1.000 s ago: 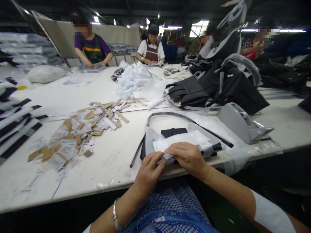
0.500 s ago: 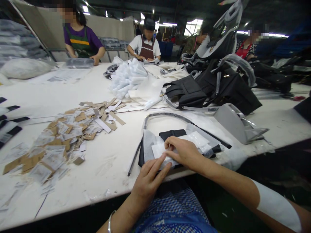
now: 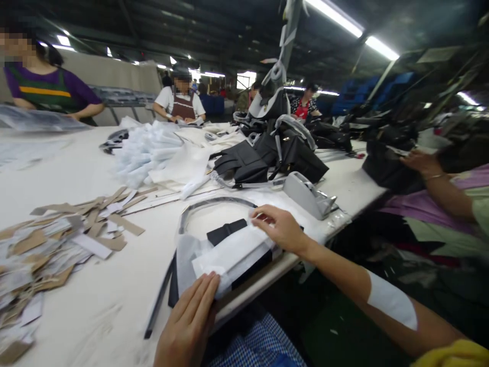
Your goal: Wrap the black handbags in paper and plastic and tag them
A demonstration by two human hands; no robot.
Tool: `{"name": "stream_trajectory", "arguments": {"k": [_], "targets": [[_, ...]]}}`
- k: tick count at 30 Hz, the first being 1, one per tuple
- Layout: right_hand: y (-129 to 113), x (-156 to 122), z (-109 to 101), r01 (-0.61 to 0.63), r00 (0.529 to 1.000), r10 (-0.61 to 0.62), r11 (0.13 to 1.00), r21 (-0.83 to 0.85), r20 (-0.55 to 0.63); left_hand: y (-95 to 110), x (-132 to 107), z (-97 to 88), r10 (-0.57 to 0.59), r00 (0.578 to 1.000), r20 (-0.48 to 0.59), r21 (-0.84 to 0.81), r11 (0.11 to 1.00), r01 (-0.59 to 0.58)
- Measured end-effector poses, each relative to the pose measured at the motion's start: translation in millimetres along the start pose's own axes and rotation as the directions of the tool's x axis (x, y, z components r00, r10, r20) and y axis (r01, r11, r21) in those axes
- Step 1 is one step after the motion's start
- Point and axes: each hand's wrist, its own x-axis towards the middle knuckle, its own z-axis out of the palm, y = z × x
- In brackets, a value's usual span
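Note:
A black handbag [image 3: 252, 266] lies on the white table right in front of me, its plastic-wrapped handle [image 3: 206, 202] arched away from me. Across its front is a folded sheet of white wrapping paper [image 3: 227, 253]. My left hand [image 3: 193, 312] rests with fingers stretched flat on the paper's near-left end. At the far-right end, my right hand [image 3: 280, 228] pinches the white paper between thumb and fingers. A black strap tab [image 3: 226, 230] shows above the paper. The bag's right side is partly hidden by my right hand.
Cardboard and paper tags [image 3: 76, 232] are heaped on the left. Beyond the bag lie white foam-like wrapping pieces [image 3: 147, 150], several black bags [image 3: 240, 160] and a grey insert [image 3: 305, 193]. Co-workers stand around the table; one person's hand [image 3: 422, 162] is at right.
My hands have moved apart: the left slid to the paper's left end, the right to its far end. The white paper now lies extended across the bag. The view has turned right.

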Motion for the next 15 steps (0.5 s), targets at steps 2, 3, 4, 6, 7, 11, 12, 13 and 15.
{"name": "stream_trajectory", "arguments": {"k": [2, 3, 4, 6, 7, 11, 12, 13, 15], "targets": [[33.7, 1.7, -50.6, -0.168, 0.974, 0.137, 0.971, -0.171, -0.181, -3.4, -1.4, 1.7, 0.029, 0.999, -0.027, 0.01, 1.0, -0.029], [52.0, 3.2, -76.5, -0.302, 0.937, 0.235, 0.917, -0.261, -0.258, -4.6, -2.0, 2.1, 0.037, 0.999, -0.027, 0.014, 0.999, -0.037], [70.2, 5.3, -101.1, -0.386, 0.901, 0.291, 0.876, -0.289, -0.321, -5.5, -2.5, 2.3, 0.046, 0.999, -0.023, 0.018, 0.999, -0.045], [103.1, 11.0, -142.5, -0.501, 0.846, 0.383, 0.808, -0.31, -0.37, -7.0, -3.3, 2.6, 0.053, 0.999, 0.0, 0.02, 0.998, -0.053], [116.9, 14.6, -157.8, -0.553, 0.82, 0.439, 0.773, -0.31, -0.367, -7.7, -3.6, 2.7, 0.058, 0.998, 0.009, 0.019, 0.998, -0.058], [151.6, 32.4, -186.1, -0.711, 0.702, 0.678, 0.652, -0.263, -0.216, -11.4, -3.8, 3.1, 0.091, 0.996, 0.022, 0.022, 0.996, -0.091], [156.0, 36.8, -187.8, -0.738, 0.671, 0.724, 0.63, -0.242, -0.163, -12.4, -3.7, 3.2, 0.103, 0.994, 0.025, 0.027, 0.994, -0.104], [159.1, 40.8, -188.6, -0.761, 0.642, 0.758, 0.612, -0.216, -0.112, -13.3, -3.5, 3.2, 0.112, 0.993, 0.029, 0.032, 0.993, -0.113], [162.1, 47.1, -190.0, -0.789, 0.604, 0.797, 0.594, -0.157, -0.022, -14.5, -3.0, 3.3, 0.132, 0.991, 0.025, 0.038, 0.99, -0.133]]}}
